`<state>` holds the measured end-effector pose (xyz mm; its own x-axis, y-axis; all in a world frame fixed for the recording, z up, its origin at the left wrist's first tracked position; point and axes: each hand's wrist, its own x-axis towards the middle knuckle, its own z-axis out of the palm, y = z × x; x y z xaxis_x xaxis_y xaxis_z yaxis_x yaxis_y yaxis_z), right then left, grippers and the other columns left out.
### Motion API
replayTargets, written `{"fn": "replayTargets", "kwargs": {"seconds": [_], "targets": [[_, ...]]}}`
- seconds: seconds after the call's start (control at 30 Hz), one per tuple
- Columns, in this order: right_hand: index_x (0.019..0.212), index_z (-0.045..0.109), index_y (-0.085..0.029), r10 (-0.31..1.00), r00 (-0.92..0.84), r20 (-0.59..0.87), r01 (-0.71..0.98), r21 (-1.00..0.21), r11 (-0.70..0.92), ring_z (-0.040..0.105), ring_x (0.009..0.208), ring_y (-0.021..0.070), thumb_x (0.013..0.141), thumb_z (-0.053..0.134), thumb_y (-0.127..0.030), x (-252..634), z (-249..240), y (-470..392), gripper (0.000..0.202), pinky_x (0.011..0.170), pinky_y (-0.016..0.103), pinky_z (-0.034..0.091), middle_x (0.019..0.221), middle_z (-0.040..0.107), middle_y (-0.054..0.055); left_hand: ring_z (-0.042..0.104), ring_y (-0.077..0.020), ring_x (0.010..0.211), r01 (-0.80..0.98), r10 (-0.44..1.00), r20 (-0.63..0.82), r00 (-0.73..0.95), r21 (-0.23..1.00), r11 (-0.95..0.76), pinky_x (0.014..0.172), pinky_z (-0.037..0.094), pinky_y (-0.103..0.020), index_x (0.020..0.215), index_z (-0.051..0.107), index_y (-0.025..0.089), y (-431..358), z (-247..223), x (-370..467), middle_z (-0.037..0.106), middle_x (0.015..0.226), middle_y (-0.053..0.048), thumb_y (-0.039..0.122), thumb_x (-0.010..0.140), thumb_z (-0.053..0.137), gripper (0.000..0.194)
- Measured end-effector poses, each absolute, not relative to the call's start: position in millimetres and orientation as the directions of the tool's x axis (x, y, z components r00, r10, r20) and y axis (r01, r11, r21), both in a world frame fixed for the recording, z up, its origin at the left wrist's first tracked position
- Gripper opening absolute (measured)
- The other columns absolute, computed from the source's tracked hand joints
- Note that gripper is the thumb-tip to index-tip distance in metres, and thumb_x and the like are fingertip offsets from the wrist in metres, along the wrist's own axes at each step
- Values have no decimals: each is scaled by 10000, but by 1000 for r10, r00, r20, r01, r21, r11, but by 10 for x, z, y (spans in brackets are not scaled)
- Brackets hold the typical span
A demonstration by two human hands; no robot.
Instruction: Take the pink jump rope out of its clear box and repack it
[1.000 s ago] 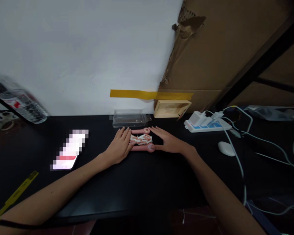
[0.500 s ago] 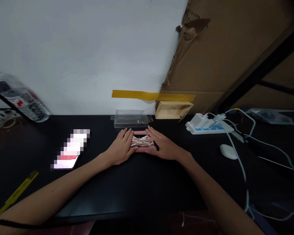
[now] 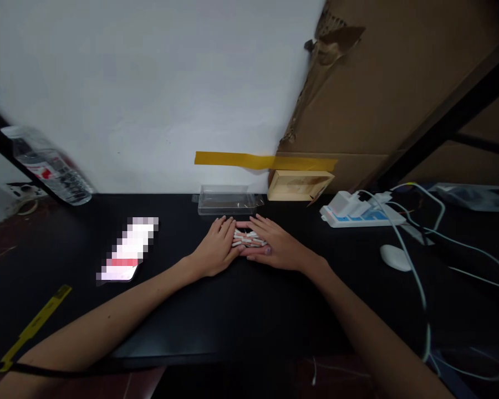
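Observation:
Several small pink and white sticks (image 3: 249, 239) lie bunched between two pink bars on the black table (image 3: 216, 310). My left hand (image 3: 216, 247) rests over the left end of this pink thing, its fingers pointing away from me. Over the right end lies my right hand (image 3: 278, 244), with its thumb along the near pink bar. Both hands are pressed around the thing from the two sides and cover its ends. Just behind them sits a clear plastic case (image 3: 225, 203).
A lit phone (image 3: 128, 249) lies at the left, near a yellow strip (image 3: 36, 322). A water bottle (image 3: 52, 169) leans at the back left. Rightward are a shallow tan box (image 3: 297, 185), a power strip (image 3: 360, 215) with white cables, and a white mouse (image 3: 395, 257).
My hands have drawn slightly closer together over the pink thing, and less of it shows between them. The whole view has shifted a little, so the surroundings appear further right.

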<state>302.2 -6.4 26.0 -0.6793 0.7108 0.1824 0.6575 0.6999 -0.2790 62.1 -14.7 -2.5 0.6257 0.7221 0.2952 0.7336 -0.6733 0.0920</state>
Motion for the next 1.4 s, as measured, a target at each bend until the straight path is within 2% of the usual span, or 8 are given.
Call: {"fn": "replayTargets", "kwargs": {"seconds": [0.37,0.5,0.67,0.93,1.07,1.2,1.3,1.4], "targets": [[1531,366,-344,679,-713,178,608,-327,724,362,1455,338,855,696,-524,3144,299,-1,773,1198,588,240,1548,456,70,85,-319,1527,771,780,336,528,197,-606,1209,196,-527,1523,299,130,241,166,415,254,1625,-155,499,1040,292,608],[1497,419,-374,716,-684,141,639,-357,681,441,1395,356,767,793,-442,3305,411,7,823,1161,592,297,1476,535,69,242,-313,1495,807,806,305,508,160,-569,1202,205,-534,1510,324,132,285,175,366,363,1576,-156,481,1044,274,584],[1471,467,-196,804,-575,152,730,-348,588,510,1319,397,648,858,-475,3318,419,-4,953,1111,582,380,1416,566,172,523,-337,1265,886,828,399,394,75,-458,1092,379,-493,1357,507,68,210,233,372,607,1292,-197,420,1017,351,513],[1480,441,-216,748,-642,168,694,-288,660,445,1393,365,795,703,-624,3162,279,10,839,1177,606,254,1470,526,170,384,-337,1414,856,807,327,491,-8,-517,1159,295,-513,1448,434,121,219,191,333,474,1486,-171,397,1015,416,514],[1445,481,-209,791,-591,158,722,-334,606,518,1323,364,749,757,-606,3264,331,58,848,1150,590,314,1401,585,157,615,-321,1123,915,857,367,361,37,-401,1004,455,-477,1262,581,90,165,277,323,659,1178,-178,359,1020,383,412],[1402,536,-219,804,-578,137,728,-359,584,549,1281,367,708,786,-602,3421,330,121,831,1142,601,314,1337,631,133,632,-304,980,933,857,419,298,60,-354,857,517,-428,1067,662,133,192,338,267,681,979,-139,348,1012,382,357],[1434,517,-245,824,-557,104,753,-355,554,400,1413,404,697,781,-623,3498,280,158,869,1162,638,256,1423,579,124,572,-326,1170,929,847,438,300,68,-364,986,465,-470,1225,614,133,267,278,217,642,1195,-169,365,998,397,391],[1479,477,-261,859,-510,56,796,-349,495,204,1502,413,692,766,-663,3540,256,177,930,1181,650,206,1527,476,120,345,-403,1418,948,884,371,284,30,-317,1115,296,-604,1448,441,134,360,165,144,448,1490,-197,425,989,376,548]]}}
